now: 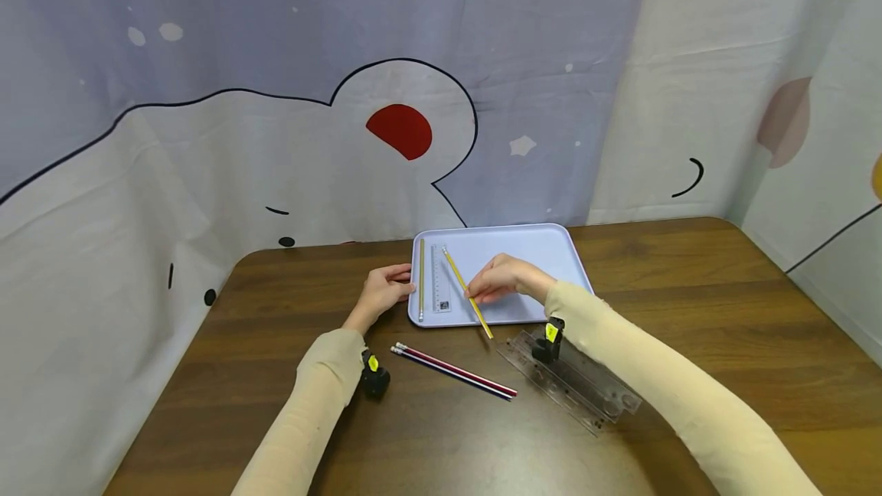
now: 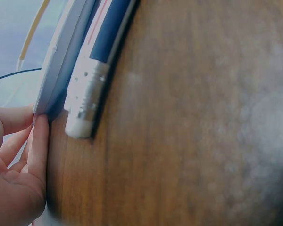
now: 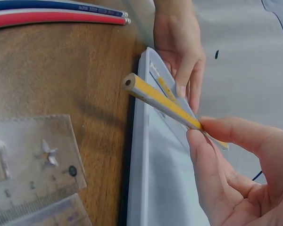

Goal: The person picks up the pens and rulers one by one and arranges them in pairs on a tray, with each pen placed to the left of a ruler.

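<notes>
My right hand (image 1: 506, 278) pinches a yellow pencil (image 1: 456, 270) between thumb and fingertips, slanted over the lilac tray (image 1: 530, 251), its near end reaching past the near rim. My left hand (image 1: 381, 293) holds the tray's left rim between thumb and fingers; the left wrist view shows the rim caught there, while from my head it is harder to make out.

On the tray, a second yellow pencil (image 1: 422, 282) lies along the left side, with a clear ruler (image 1: 439, 282) just right of it. Only the right wrist view reveals the flat, unsharpened end of my pinched pencil, with its dark core, and a star-shaped cutout (image 3: 49, 154) in one of the clear rulers (image 1: 572, 381) lying right and near on the desk (image 1: 276, 404).

Near the tray, a red pencil (image 1: 462, 371) and a navy pencil (image 1: 448, 374) lie side by side; the left wrist view shows a white eraser and silver ferrule up close.
</notes>
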`<state>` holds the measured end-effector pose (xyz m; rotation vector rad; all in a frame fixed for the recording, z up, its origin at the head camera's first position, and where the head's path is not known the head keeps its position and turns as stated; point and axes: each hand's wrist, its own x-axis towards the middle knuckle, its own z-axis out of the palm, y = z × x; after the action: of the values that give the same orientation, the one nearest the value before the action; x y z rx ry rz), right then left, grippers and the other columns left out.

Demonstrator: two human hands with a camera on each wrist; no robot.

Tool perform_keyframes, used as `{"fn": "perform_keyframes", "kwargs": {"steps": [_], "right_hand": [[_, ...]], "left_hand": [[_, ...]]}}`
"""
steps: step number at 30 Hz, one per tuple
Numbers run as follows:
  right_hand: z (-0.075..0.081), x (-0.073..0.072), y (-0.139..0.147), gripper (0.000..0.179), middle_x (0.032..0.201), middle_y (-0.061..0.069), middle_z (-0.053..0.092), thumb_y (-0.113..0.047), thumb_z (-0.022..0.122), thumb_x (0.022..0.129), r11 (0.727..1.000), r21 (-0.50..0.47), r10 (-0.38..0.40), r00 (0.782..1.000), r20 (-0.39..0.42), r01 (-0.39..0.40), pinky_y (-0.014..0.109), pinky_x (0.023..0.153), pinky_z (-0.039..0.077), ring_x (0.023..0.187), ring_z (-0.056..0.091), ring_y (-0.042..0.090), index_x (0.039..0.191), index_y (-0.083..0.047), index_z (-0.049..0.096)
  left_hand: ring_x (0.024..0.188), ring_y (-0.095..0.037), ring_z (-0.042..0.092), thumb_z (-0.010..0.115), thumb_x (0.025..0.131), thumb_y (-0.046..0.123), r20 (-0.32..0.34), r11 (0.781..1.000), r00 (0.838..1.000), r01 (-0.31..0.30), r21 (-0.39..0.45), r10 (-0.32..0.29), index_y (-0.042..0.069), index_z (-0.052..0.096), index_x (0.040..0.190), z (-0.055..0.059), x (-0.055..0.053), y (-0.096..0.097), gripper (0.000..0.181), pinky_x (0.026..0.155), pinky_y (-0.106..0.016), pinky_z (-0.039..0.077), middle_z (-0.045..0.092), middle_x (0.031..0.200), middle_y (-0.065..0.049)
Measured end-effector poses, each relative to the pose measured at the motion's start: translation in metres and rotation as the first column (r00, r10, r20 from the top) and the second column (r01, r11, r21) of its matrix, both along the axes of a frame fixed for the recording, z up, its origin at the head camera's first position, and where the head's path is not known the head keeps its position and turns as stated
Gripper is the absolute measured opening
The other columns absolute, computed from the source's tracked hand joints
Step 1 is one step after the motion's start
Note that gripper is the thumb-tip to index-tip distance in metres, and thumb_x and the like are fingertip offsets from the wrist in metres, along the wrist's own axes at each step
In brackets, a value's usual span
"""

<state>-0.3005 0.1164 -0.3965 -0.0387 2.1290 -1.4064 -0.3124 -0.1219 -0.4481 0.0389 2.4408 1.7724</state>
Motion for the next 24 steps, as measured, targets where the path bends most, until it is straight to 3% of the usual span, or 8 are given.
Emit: {"fn": "perform_keyframes", "kwargs": {"steps": [13, 24], "right_hand": [[-0.004, -0.012, 0.0, 0.007, 0.058, 0.0, 0.066, -0.005, 0.068, 0.075, 0.998, -0.028, -0.049, 0.997, 0.053, 0.051, 0.015, 0.055, 0.053, 0.055, 0.062, 0.006, 0.081, -0.001, 0.069], [-0.004, -0.018, -0.002, 0.005, 0.059, 0.002, 0.067, -0.005, 0.069, 0.074, 0.995, -0.036, -0.085, 0.992, 0.088, 0.089, 0.018, 0.061, 0.055, 0.056, 0.063, 0.008, 0.077, -0.002, 0.069]], "left_hand": [[0.088, -0.013, 0.06, 0.064, 0.079, -0.002, 0.002, 1.0, 1.0, 0.0, 0.011, 0.0, 0.002, 0.052, 0.125, 0.001, -0.001, 0.0, 0.048, 0.079, -0.032, 0.055, 0.058, 0.119, -0.02], [0.088, -0.014, 0.06, 0.064, 0.079, -0.001, 0.003, 1.0, 1.0, -0.001, 0.012, 0.001, 0.003, 0.053, 0.125, 0.0, 0.0, 0.0, 0.048, 0.079, -0.032, 0.055, 0.058, 0.119, -0.019]]}}
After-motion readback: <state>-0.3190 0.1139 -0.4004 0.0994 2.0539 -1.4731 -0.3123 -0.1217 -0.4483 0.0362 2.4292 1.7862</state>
